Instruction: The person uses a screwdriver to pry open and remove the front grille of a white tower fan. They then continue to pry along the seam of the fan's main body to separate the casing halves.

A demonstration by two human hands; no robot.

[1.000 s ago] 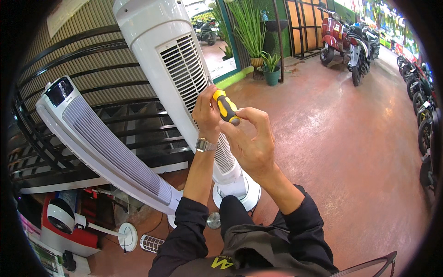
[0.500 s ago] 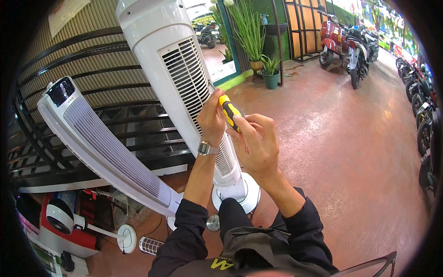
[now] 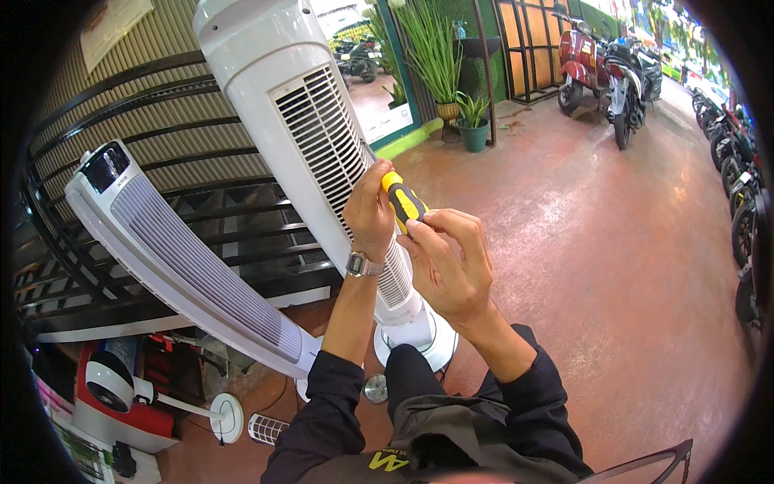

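Observation:
My left hand (image 3: 369,214) is closed round the front of a yellow-and-black screwdriver (image 3: 403,199), whose shaft points up at the side of the tall white tower fan (image 3: 290,137), beside its slatted grille. Whether the tip touches is too small to tell. My right hand (image 3: 451,266) grips the rear of the handle with thumb and fingers, the other fingers curled. A second, slimmer white tower fan (image 3: 197,266) leans into view at the left of my arms.
A small white pedestal fan (image 3: 109,379) and a cylindrical grille part (image 3: 266,429) are at lower left, near black railing (image 3: 105,113). Potted plants (image 3: 474,134) stand behind the fan. Scooters (image 3: 625,105) and a row of motorbikes (image 3: 738,202) line the reddish floor's back and right.
Both hands and the screwdriver have shifted slightly downward. My right fingers have changed position on the handle's end, with the thumb and index finger drawn round it.

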